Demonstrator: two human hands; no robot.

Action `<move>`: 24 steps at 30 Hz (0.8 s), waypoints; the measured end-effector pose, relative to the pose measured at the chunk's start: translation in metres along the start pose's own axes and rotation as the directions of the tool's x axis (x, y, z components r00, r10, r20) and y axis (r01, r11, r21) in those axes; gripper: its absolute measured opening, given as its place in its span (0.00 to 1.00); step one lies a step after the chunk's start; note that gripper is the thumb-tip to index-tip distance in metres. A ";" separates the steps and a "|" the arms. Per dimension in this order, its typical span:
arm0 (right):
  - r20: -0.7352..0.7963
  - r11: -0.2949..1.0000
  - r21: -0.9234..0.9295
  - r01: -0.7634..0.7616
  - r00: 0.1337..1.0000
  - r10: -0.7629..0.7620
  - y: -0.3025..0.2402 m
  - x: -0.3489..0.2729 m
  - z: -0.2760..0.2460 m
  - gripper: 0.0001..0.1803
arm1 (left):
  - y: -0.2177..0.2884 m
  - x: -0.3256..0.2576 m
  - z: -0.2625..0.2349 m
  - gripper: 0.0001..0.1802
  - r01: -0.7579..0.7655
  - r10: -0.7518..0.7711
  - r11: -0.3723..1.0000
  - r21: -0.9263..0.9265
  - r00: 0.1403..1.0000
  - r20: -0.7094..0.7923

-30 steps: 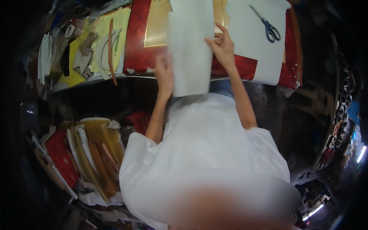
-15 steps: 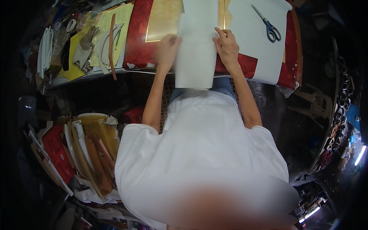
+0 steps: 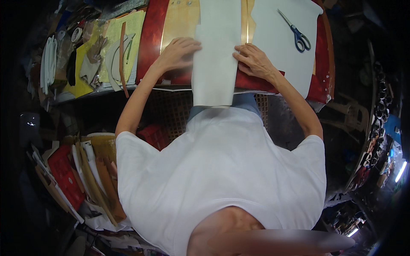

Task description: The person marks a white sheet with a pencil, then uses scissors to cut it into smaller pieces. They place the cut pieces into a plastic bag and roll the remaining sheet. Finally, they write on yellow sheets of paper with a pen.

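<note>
A long strip of white sheet material (image 3: 215,72) lies between my hands on the red table, its near end hanging over the front edge toward my lap. My left hand (image 3: 177,54) has its fingers bent onto the sheet's left edge, the thumb side blurred. At the opposite edge, my right hand (image 3: 255,62) pinches the strip with curled fingers. Under the strip is a tan board (image 3: 181,21) with a metal straight edge (image 3: 244,25) along its right part. To the right, blue-handled scissors (image 3: 297,34) rest on a larger white sheet (image 3: 273,36).
Yellow papers (image 3: 132,25), a brown strip (image 3: 123,59) and a tape roll (image 3: 77,35) crowd the table's left end. Rolled and flat sheets stand beside a red crate (image 3: 66,175) at lower left. A plastic chair (image 3: 352,113) is at right.
The white strip has slid nearer to me, its end lower over the table edge. My elbows have spread outward, and my right hand has moved nearer along the strip's edge.
</note>
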State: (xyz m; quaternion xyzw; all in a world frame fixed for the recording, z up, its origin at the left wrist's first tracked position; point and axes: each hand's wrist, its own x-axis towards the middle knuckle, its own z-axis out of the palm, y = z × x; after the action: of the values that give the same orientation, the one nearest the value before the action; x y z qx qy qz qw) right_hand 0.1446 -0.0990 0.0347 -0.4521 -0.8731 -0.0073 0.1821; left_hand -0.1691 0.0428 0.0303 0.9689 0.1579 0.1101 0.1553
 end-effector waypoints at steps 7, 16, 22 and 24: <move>-0.075 0.779 0.318 -0.540 0.805 0.589 0.021 0.019 0.019 0.08 | -0.019 0.026 -0.003 0.20 0.388 -0.350 0.882 -0.268 0.920 0.179; 0.204 0.259 0.562 -0.785 0.436 0.877 0.036 0.063 0.016 0.24 | -0.041 0.055 0.016 0.32 0.470 -0.647 0.340 -0.814 0.745 0.161; -0.028 0.445 0.449 -0.775 0.485 0.874 0.015 0.062 0.027 0.23 | -0.020 0.064 0.029 0.17 0.171 -0.582 0.629 -0.758 0.750 -0.314; -0.056 0.440 0.473 -0.763 0.472 0.880 0.016 0.059 0.035 0.24 | -0.020 0.073 0.032 0.18 0.264 -0.634 0.634 -0.727 0.716 -0.293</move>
State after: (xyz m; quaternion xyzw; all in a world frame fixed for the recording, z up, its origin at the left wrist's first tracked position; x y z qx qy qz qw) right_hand 0.1151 -0.0373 0.0189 -0.7703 -0.4816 0.1870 0.3739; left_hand -0.0984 0.0775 0.0057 0.7112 0.3935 0.3721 0.4481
